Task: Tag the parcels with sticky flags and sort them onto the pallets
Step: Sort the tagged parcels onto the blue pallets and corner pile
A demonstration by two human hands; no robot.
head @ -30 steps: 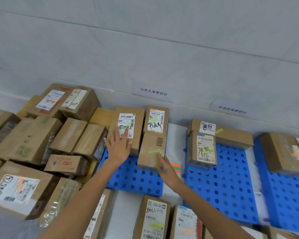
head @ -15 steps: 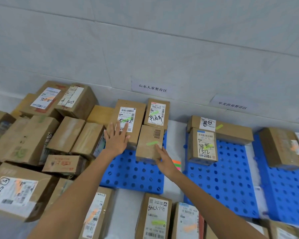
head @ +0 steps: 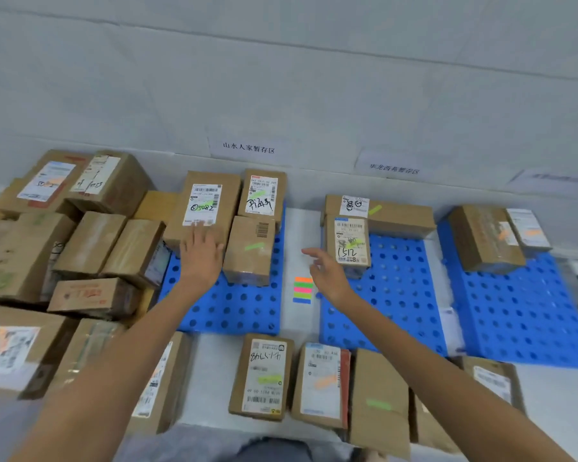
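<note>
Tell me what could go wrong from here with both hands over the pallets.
The left hand touches the front of the 03082 parcel; a push might shift it against the small green-flagged parcel beside it.
The open right hand hangs close to the 1512 parcel and could nudge it.
The sticky flag pad lies loose between the left pallet and the middle pallet; a forearm or parcel could sweep it off.

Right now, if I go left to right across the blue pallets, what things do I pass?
Pile of brown boxes → left hand → box with a green flag → pad of sticky flags → box marked 1512 → far-right brown box.
</note>
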